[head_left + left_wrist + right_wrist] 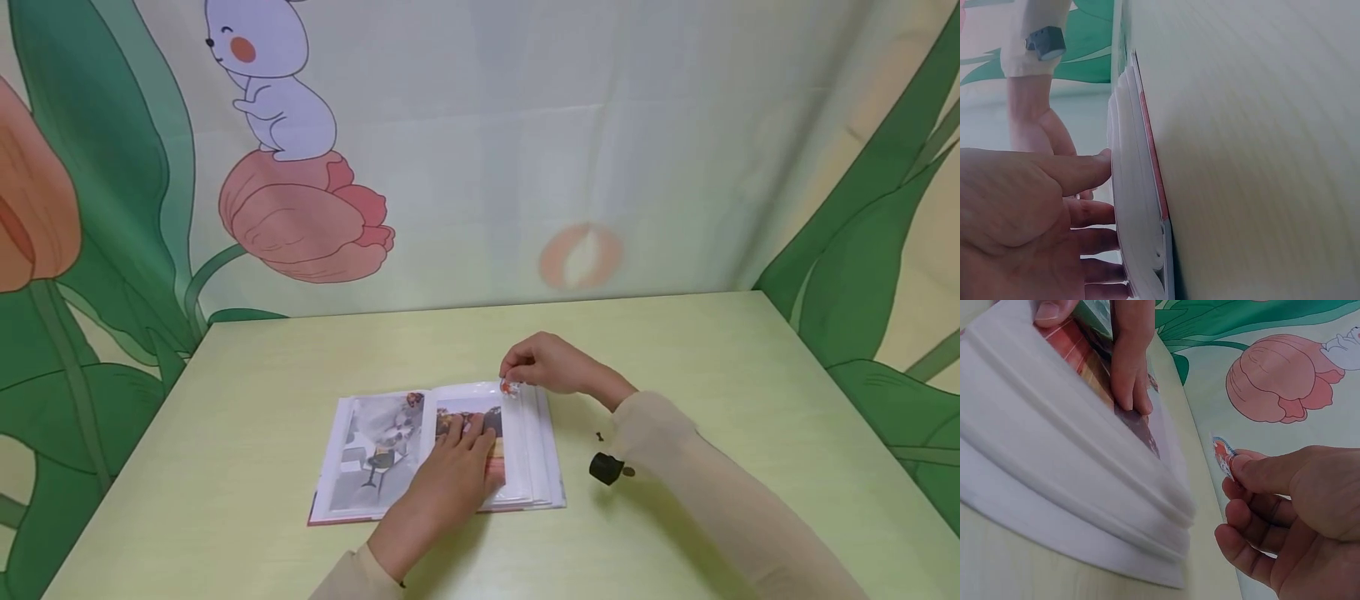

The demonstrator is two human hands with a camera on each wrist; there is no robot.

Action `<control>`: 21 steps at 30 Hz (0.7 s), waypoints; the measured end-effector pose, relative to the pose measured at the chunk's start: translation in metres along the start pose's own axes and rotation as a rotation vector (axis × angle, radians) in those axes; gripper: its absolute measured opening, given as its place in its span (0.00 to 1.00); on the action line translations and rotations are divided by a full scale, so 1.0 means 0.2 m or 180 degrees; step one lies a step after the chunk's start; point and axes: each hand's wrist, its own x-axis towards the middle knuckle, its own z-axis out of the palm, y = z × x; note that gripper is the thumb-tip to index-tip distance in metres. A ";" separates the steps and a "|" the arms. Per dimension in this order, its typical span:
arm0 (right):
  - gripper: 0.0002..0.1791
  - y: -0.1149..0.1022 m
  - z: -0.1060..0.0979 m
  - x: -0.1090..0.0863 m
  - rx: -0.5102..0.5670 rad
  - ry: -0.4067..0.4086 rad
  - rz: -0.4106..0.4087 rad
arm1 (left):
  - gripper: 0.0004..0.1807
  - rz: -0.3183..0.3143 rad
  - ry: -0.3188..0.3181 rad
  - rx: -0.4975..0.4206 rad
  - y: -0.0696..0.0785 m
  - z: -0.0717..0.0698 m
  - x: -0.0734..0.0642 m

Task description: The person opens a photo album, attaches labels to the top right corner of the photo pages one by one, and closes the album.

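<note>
An open photo album (337,492) lies on the table, with pictures in its clear sleeves. My left hand (457,467) rests flat on the right-hand page, fingers spread over a photo (491,421). In the left wrist view the fingertips of that left hand (1029,212) press the album's page stack (1132,187). At the page's upper right corner, my right hand (551,364) pinches a small sticker (510,387) with an orange and white print. The right wrist view shows this sticker (1223,459) between thumb and forefinger, the other fingers of the right hand (1297,506) curled loosely.
The pale yellow-green table (225,400) ends at a printed curtain (465,167) with tulips and a rabbit. A black wrist camera (606,468) sits by the right sleeve (675,442). The album's left page (375,454) carries a greyish picture.
</note>
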 end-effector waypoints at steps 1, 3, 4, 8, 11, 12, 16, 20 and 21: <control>0.06 -0.01 0.00 0.01 -0.0022 -0.0009 -0.0024 | 0.30 0.0008 0.0004 0.0003 0.00 0.00 0.00; 0.06 -0.01 0.01 0.03 -0.0061 -0.0031 -0.0052 | 0.30 0.0011 0.0004 0.0002 0.00 0.00 0.00; 0.06 -0.01 0.01 0.04 -0.0083 -0.0042 -0.0071 | 0.30 0.0009 -0.0003 0.0003 0.00 0.00 0.00; 0.06 -0.02 0.02 0.06 -0.0107 -0.0077 -0.0078 | 0.31 -0.0021 -0.0038 -0.0001 0.00 0.00 0.00; 0.06 -0.01 0.03 0.07 -0.0091 -0.0097 -0.0050 | 0.31 -0.0019 -0.0039 -0.0005 -0.01 0.00 0.00; 0.06 -0.01 0.03 0.07 -0.0091 -0.0102 -0.0048 | 0.31 -0.0013 -0.0030 -0.0008 -0.01 0.00 0.00; 0.06 0.00 0.05 0.09 -0.0080 -0.0123 -0.0023 | 0.30 0.0003 -0.0009 0.0003 -0.01 0.00 0.00; 0.06 0.01 0.06 0.11 -0.0070 -0.0146 -0.0010 | 0.31 -0.0010 -0.0035 0.0017 -0.01 0.00 0.00; 0.06 0.01 0.06 0.11 -0.0068 -0.0150 -0.0009 | 0.31 -0.0015 -0.0044 0.0015 -0.01 0.00 0.00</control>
